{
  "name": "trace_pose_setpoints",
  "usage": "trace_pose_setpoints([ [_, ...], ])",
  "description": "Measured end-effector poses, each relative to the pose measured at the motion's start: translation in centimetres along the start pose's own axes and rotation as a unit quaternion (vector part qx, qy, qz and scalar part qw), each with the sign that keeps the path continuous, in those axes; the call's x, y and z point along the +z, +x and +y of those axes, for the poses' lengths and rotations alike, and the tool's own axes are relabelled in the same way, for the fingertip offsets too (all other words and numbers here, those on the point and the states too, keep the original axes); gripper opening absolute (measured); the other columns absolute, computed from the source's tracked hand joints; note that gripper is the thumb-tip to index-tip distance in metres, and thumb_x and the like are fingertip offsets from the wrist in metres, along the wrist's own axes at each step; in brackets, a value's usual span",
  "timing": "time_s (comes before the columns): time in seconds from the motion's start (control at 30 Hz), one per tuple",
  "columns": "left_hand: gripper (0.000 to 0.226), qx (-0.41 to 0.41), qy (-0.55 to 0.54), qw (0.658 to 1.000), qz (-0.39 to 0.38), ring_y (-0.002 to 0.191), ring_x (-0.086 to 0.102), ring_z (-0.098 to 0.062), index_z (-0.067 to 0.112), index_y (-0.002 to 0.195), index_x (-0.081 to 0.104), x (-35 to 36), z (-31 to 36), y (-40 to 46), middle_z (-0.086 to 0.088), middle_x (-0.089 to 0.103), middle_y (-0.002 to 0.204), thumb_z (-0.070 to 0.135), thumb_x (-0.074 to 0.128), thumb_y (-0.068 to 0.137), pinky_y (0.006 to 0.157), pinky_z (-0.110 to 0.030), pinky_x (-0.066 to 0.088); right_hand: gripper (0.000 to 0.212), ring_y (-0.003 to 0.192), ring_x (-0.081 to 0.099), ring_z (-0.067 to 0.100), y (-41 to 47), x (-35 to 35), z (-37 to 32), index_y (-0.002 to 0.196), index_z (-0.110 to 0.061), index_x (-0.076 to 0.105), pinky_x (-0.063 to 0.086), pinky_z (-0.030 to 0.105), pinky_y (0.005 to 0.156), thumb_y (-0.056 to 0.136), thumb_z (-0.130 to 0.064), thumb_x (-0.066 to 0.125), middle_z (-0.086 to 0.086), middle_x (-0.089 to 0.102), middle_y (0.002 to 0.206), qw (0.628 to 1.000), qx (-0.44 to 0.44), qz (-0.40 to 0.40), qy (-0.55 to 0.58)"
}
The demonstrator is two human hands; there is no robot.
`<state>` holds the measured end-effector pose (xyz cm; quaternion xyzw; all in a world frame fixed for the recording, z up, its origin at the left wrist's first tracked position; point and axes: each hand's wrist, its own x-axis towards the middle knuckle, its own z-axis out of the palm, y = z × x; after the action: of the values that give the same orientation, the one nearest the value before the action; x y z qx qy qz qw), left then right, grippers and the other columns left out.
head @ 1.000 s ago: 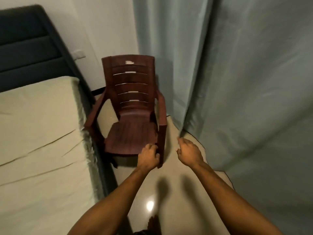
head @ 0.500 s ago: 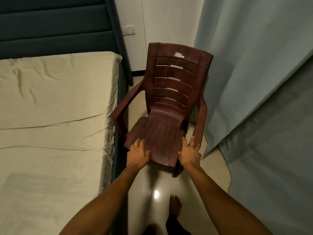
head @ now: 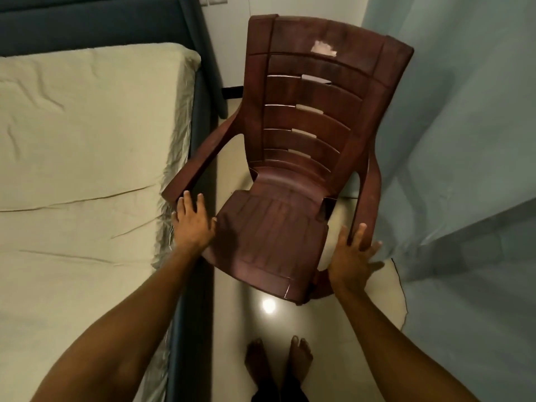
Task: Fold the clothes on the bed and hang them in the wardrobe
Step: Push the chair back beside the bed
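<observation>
Fingers of my left hand (head: 193, 220) lie straight and spread, resting against the left side of the chair (head: 293, 169), between the front end of its left armrest and the seat's edge; they curl round nothing. My right hand (head: 352, 256) is likewise released, its fingers (head: 359, 236) straight and fanned, touching the front end of the right armrest from below and outside. Whether either palm bears weight I cannot tell.

That chair is dark brown plastic with a slatted back and a pale scuffed patch near its top. It sits tilted, turned askew in the narrow strip of glossy floor (head: 232, 329), where a lamp's reflection glares just below the seat's front edge. My bare feet (head: 278, 361) stand on the floor close behind it.

Along the chair's left runs the bed (head: 87, 169), its right edge just beside the left armrest. A creased cream sheet covers it, with a dark padded headboard (head: 101, 24) at its far edge; I see no clothes on the part that shows. On the right hangs a pale blue curtain (head: 464, 126), its hem near the right armrest. A white wall (head: 232, 39) shows past the chair's back.
</observation>
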<state>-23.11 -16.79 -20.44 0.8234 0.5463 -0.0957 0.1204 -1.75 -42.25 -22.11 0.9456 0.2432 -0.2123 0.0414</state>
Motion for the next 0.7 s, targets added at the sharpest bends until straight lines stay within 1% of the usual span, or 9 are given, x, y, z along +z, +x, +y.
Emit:
trace_pose_setpoints([
  [0.07,0.076,-0.019,-0.005,1.000,0.004,0.152,-0.006,-0.038,0.018,0.159,0.006,0.2,-0.7,2.3,-0.017,-0.010,0.165,0.041,0.049,0.101,0.122,-0.056,0.006,0.095,0.141,0.015,0.058,0.6,1.2,0.5,0.158,-0.024,0.006,0.039,0.067,0.105,0.089,-0.039,0.070,0.017,-0.015,0.162,1.000,0.002,-0.003,0.004],
  [0.13,0.075,-0.033,-0.001,0.999,0.011,0.152,-0.004,-0.041,0.017,0.159,0.009,0.5,-1.3,4.3,-0.021,-0.007,0.165,0.038,0.051,0.101,0.122,-0.057,0.008,0.089,0.130,0.033,0.058,0.7,2.2,0.5,0.155,-0.023,0.025,0.052,0.061,0.093,0.083,-0.034,0.076,0.019,-0.001,0.161,0.999,-0.005,0.034,0.014],
  [0.23,0.072,-0.050,0.004,0.998,0.028,0.149,0.005,-0.046,0.019,0.158,0.015,0.9,-1.8,7.4,-0.025,0.005,0.162,0.032,0.055,0.099,0.119,-0.060,0.015,0.079,0.108,0.049,0.061,1.3,3.2,0.8,0.138,-0.015,0.056,0.057,0.060,0.072,0.067,-0.018,0.089,0.023,0.030,0.154,0.995,-0.030,0.088,0.022],
  [0.3,0.071,-0.064,0.010,0.998,0.028,0.146,0.011,-0.047,0.024,0.156,0.015,0.7,-2.3,8.9,-0.024,0.012,0.160,0.028,0.055,0.098,0.116,-0.063,0.019,0.076,0.102,0.052,0.062,1.5,3.3,1.4,0.131,-0.012,0.063,0.057,0.062,0.067,0.061,-0.011,0.091,0.024,0.040,0.150,0.992,-0.048,0.112,0.032],
  [0.37,0.068,-0.068,0.000,0.997,0.026,0.138,0.026,-0.049,0.027,0.153,0.018,0.3,-2.9,10.3,-0.026,0.025,0.152,0.023,0.056,0.096,0.109,-0.065,0.029,0.074,0.103,0.052,0.061,2.4,3.3,2.0,0.129,-0.012,0.064,0.057,0.063,0.069,0.060,-0.010,0.092,0.022,0.041,0.150,0.990,-0.064,0.119,0.032],
  [0.47,0.060,-0.075,-0.008,0.997,0.029,0.117,0.044,-0.050,0.025,0.144,0.027,0.0,-3.6,10.9,-0.027,0.042,0.132,0.022,0.060,0.093,0.095,-0.062,0.043,0.063,0.113,0.050,0.057,5.1,2.2,2.9,0.138,-0.016,0.056,0.056,0.062,0.082,0.079,-0.021,0.078,0.020,0.040,0.151,0.989,-0.072,0.116,0.049],
  [0.5,0.058,-0.077,-0.005,0.997,0.032,0.114,0.046,-0.049,0.023,0.142,0.028,0.1,-3.7,10.6,-0.027,0.044,0.129,0.023,0.060,0.094,0.092,-0.061,0.045,0.060,0.113,0.051,0.055,6.1,1.6,3.2,0.139,-0.016,0.055,0.056,0.060,0.085,0.082,-0.024,0.073,0.020,0.041,0.151,0.988,-0.077,0.125,0.048],
  [0.6,0.052,-0.072,-0.005,0.996,0.053,0.111,0.048,-0.050,0.019,0.139,0.030,1.2,-4.0,8.9,-0.029,0.046,0.127,0.026,0.058,0.096,0.089,-0.060,0.046,0.052,0.101,0.057,0.054,9.1,0.3,4.0,0.130,-0.014,0.063,0.058,0.057,0.079,0.079,-0.016,0.076,0.018,0.046,0.149,0.979,-0.129,0.156,-0.009],
  [0.7,0.053,-0.043,-0.011,0.997,0.060,0.114,0.048,-0.050,0.018,0.143,0.028,2.3,-4.2,7.0,-0.030,0.042,0.136,0.029,0.054,0.098,0.089,-0.059,0.049,0.045,0.120,0.048,0.048,13.0,-1.7,4.3,0.141,-0.022,0.052,0.052,0.055,0.095,0.097,-0.020,0.060,0.005,0.028,0.162,0.978,-0.133,0.150,-0.047],
])
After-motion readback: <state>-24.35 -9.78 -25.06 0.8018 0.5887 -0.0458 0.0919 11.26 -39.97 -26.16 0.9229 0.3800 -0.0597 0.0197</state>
